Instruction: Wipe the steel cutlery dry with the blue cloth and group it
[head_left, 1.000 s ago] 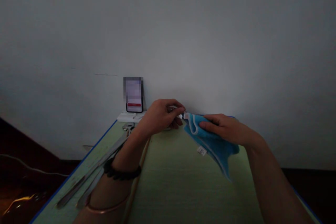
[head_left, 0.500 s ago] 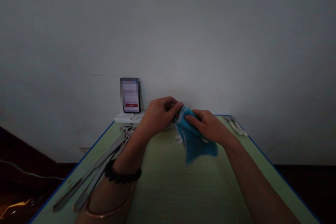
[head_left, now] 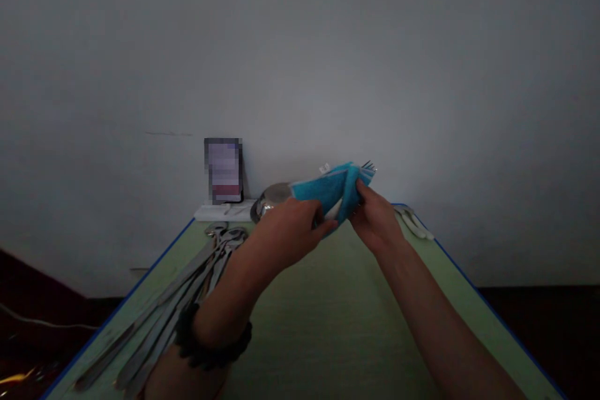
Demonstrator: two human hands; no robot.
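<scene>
A fork is held up off the table, its metal tines poking out past a blue cloth. Part of what looks like its white handle shows below the cloth's fold. My right hand is closed around the cloth just under the tines. At the handle end, my left hand is closed with thumb and fingers together; its grip is partly hidden. A small white tag sticks up from the cloth's upper edge.
Several long-handled metal utensils lie along the table's left side. Behind my left hand is a shiny round metal dish. A phone leans on the wall above a white strip. White-handled cutlery lies at the back right.
The cloth has gone from hanging down to being folded around the fork, whose tines now show at upper right. My right hand has turned and risen; my left hand has come lower.
</scene>
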